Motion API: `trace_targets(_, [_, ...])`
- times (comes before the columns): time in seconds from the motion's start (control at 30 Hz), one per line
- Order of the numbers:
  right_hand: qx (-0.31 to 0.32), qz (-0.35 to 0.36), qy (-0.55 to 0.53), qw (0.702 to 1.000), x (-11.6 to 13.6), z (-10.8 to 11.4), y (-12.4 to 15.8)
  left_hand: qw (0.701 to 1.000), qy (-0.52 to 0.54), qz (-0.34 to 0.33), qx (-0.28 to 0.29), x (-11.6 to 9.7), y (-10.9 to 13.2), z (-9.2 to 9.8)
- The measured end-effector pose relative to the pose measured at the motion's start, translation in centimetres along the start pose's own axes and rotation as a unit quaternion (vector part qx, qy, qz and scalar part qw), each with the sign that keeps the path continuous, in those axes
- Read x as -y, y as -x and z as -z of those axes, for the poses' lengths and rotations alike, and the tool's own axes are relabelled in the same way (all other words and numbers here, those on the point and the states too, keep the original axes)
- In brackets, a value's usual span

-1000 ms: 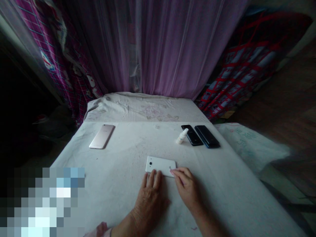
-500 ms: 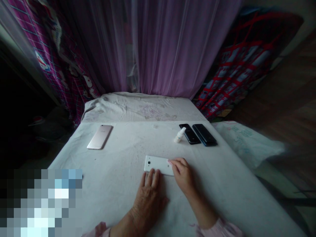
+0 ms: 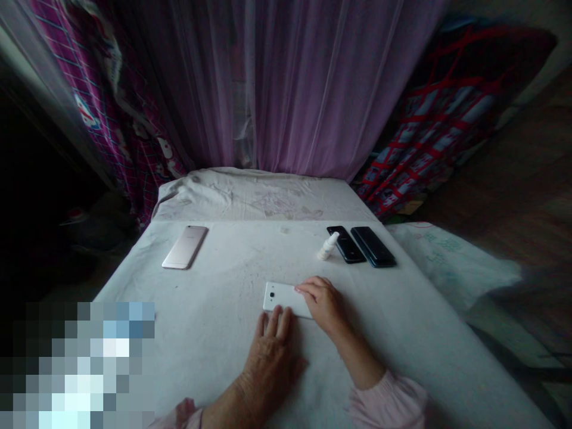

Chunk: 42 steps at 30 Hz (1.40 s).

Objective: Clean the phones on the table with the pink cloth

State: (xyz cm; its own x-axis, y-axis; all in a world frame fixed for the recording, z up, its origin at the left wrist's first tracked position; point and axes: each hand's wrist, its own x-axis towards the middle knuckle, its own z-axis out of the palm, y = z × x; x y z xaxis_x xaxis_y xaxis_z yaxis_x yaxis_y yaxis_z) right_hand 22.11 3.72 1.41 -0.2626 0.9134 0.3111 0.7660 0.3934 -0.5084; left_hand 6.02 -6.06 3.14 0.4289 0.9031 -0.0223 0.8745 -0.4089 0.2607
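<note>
A white smartphone (image 3: 282,293) lies back side up on the cloth, its dark camera lens near the left end. My left hand (image 3: 268,345) rests with its fingers stretched out and slightly apart, the tips on the phone's near edge. Over the phone's right part is my right hand (image 3: 322,301), fingers pressed together in a pinch, tips at its far edge. Whatever is between those fingertips, if anything, is too small to make out. The right hand covers the phone's right end.
A small white spray bottle (image 3: 328,245) stands beyond my right hand, in front of a black phone (image 3: 345,244). Another dark phone (image 3: 373,246) lies to its right. A pale pink-gold phone (image 3: 185,247) lies at the left. Purple curtains (image 3: 313,89) hang behind the table.
My right hand has slid left and a little away from me along the white phone. The left hand keeps its place on the near edge. The whole view has shifted slightly.
</note>
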Motion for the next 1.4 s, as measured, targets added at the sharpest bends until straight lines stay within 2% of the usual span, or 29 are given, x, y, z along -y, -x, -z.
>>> trace_targets(0.17, [0.027,0.014,-0.009,0.999,1.7,-0.6,-1.0,1.0,-0.007,-0.004,0.0,0.0,0.0,0.2])
trace_targets(0.4, [0.009,-0.031,-0.006,0.999,-1.8,1.8,1.1,1.0,-0.01,0.0,-0.005,-0.1,0.2,-0.3])
trace_targets(0.5, [0.011,-0.038,0.002,0.999,-2.2,2.0,1.2,1.0,-0.005,-0.004,-0.003,0.1,0.1,-0.5])
trace_targets(0.7, [0.037,0.024,-0.017,0.999,1.8,-0.5,-1.6,1.0,-0.003,-0.006,-0.007,0.3,0.0,-0.6])
trace_targets(0.8, [0.047,0.024,-0.02,0.998,2.9,-1.0,-2.3,1.0,-0.006,-0.002,-0.009,0.3,0.0,-0.7])
trace_targets(0.87, [0.055,0.016,-0.02,0.998,2.2,-0.6,-2.0,1.0,-0.005,-0.002,-0.012,0.2,-0.1,-0.7])
trace_targets(1.03, [0.044,-0.026,-0.008,0.999,-1.3,1.9,-0.4,1.0,-0.005,-0.012,-0.017,0.1,0.0,-0.4])
trace_targets(1.1, [0.042,-0.032,-0.003,0.999,-1.8,2.1,-0.3,1.0,-0.004,-0.015,-0.016,0.1,0.1,-0.4])
trace_targets(1.17, [0.047,-0.022,-0.005,0.999,-1.2,1.6,-0.8,1.0,-0.001,-0.016,-0.013,0.2,0.0,-0.4])
trace_targets(1.33, [0.064,0.019,-0.031,0.997,2.9,-1.3,-3.0,1.0,0.001,-0.006,-0.003,0.2,0.0,-0.3])
trace_targets(1.4, [0.07,0.027,-0.043,0.996,3.8,-1.8,-3.5,1.0,0.002,0.002,0.0,0.2,0.0,-0.1])
